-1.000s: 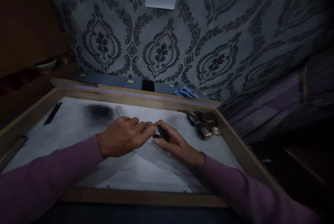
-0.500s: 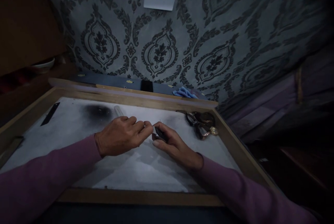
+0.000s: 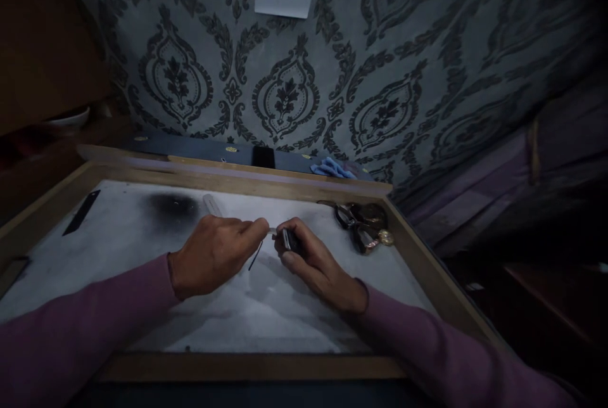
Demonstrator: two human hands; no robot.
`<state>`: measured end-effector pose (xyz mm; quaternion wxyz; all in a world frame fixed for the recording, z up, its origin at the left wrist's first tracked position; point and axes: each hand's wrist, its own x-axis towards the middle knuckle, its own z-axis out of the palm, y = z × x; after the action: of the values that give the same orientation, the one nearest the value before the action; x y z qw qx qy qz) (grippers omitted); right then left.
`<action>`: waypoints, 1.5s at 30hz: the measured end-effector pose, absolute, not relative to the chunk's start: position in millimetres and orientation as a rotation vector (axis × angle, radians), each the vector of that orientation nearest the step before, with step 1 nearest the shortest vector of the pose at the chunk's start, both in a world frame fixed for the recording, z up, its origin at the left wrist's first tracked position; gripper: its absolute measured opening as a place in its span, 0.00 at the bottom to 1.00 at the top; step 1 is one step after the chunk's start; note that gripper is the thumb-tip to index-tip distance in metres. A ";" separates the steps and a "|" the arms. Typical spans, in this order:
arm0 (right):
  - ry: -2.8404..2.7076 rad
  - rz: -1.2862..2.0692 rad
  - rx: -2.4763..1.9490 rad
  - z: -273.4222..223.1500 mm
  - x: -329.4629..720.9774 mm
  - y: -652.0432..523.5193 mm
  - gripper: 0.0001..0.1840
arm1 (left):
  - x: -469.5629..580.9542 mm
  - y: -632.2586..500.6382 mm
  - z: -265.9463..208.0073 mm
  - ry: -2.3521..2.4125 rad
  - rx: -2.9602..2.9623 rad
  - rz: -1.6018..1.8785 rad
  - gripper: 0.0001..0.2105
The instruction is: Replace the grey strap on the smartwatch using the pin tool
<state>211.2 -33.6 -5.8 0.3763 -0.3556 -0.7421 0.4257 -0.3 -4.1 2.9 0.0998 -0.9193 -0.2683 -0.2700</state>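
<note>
My right hand (image 3: 318, 265) is closed round a small black object (image 3: 292, 242) with a pale, metallic-looking edge. Its exact kind does not show, and my fingers and palm hide part of it. My left hand (image 3: 216, 253) is pinched, its fingertips almost touching the right hand's. A thin, light-coloured bit (image 3: 272, 230) shows between the two hands, at the left fingertips; I cannot make out what it is. Below my left fingertips a thin dark rod (image 3: 255, 256) slants down; whether it is held or lies on the white surface (image 3: 228, 322) is unclear.
A raised wooden rim (image 3: 256, 367) frames the white surface. Dark, shiny items (image 3: 365, 227) with a round gold one lie heaped at right. A flat black strip (image 3: 82, 213) lies at left, a clear piece (image 3: 211, 205) behind my left hand. Beyond the rim are a black phone-like slab (image 3: 263, 157) and blue cloth (image 3: 334, 168).
My left hand has drawn slightly down and left, opening a small gap between the hands. The thin dark rod now shows below it. The black object has turned a little, showing its pale edge.
</note>
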 end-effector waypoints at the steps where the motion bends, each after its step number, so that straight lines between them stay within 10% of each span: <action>1: -1.885 1.116 -0.909 -6.5 211.1 -33.6 0.19 | -0.2 -4.0 2.8 -0.794 -2.712 -0.805 0.09; 31: -1.926 1.224 -0.863 -5.6 210.5 -32.5 0.19 | -2.1 -1.7 5.4 -0.560 -2.584 -0.708 0.10; 45: -1.839 1.372 -0.820 -11.5 209.5 -31.3 0.15 | 6.2 2.3 -0.2 -1.066 -3.515 -1.143 0.11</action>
<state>209.5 -31.3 -11.5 0.3454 -0.3159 -0.7083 0.5284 6.2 2.3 -0.2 -0.3454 -0.8575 -0.2600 -0.2789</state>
